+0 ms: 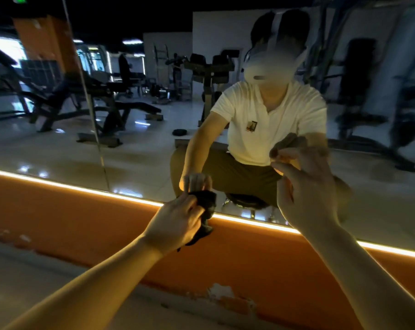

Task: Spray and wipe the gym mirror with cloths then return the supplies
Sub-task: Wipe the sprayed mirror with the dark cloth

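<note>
The gym mirror (pixel 135 148) fills the upper view and shows my crouching reflection. My left hand (pixel 175 225) grips a crumpled dark cloth (pixel 207 210) and holds it against the mirror's bottom edge, just above the lit strip. My right hand (pixel 306 191) is raised close to the glass on the right, fingers spread and loosely bent. I see nothing held in it, though it is blurred by motion. No spray bottle is in view.
A glowing light strip (pixel 59 184) runs along the mirror's lower edge above an orange wall base (pixel 82 225) with chipped paint (pixel 222 291). The pale floor (pixel 30 270) lies below. Benches and machines appear only as reflections.
</note>
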The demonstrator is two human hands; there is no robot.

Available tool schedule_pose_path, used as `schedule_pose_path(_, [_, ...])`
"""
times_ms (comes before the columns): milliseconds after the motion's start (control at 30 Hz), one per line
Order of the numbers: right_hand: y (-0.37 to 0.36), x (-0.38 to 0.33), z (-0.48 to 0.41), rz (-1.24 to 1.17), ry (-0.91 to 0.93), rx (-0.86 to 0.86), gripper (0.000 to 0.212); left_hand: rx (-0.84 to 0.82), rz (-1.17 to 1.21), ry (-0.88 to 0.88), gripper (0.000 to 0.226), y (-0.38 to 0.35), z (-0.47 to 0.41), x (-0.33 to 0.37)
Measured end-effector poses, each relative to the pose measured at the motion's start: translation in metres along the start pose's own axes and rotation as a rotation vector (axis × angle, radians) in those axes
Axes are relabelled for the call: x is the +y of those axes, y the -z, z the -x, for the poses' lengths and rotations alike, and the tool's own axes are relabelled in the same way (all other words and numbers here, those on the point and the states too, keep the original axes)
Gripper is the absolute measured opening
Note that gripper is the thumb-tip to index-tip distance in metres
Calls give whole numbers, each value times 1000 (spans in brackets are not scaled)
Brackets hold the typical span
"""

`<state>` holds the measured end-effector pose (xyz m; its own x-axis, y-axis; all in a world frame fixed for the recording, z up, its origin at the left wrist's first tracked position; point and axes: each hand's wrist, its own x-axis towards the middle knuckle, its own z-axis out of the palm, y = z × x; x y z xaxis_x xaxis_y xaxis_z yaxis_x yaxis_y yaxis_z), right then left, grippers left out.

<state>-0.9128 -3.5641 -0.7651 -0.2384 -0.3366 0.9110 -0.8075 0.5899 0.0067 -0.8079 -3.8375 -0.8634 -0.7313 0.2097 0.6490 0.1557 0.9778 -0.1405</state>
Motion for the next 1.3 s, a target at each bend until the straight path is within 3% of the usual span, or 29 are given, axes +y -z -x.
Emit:
schedule_pose_path(100, [-15,-9,0,-22,37,-37,31,8,-22,73,27,9,18,-30])
schedule_pose_path(200, [-25,-24,-4,-36,73,-41,30,29,-45,297,36,18,32,-51])
schedule_pose_path(333, [-29,-32,-3,-35,57,-62,30,159,-26,673,25,25,43,-80])
schedule_pose_path(433, [-29,-34,-5,-43,45,-78,34,214,-15,766,23,28,44,-84])
schedule_pose_path(667, [-24,-41,-4,-22,0,-159,39,245,182,406,32,18,14,-26])
schedule_pose_path(767, [-21,-40,0,-22,-1,-184,40,176,276,211,40,14,-1,-4])
schedule_pose_path(867, [-16,-31,0,-6,-2,-170,37,108,209,114,51,13,-8,-11])
schedule_pose_path(1000, [1,-8,4,96,-17,-124,35,154,35,135,57,8,-6,-28])
schedule_pose_path(1133, [24,18,-3,192,11,-179,36,189,-46,34,58,-7,-13,-27])
schedule_pose_path(1300, [62,42,18,245,-121,-114,40,262,-99,-134,58,-17,-44,11])
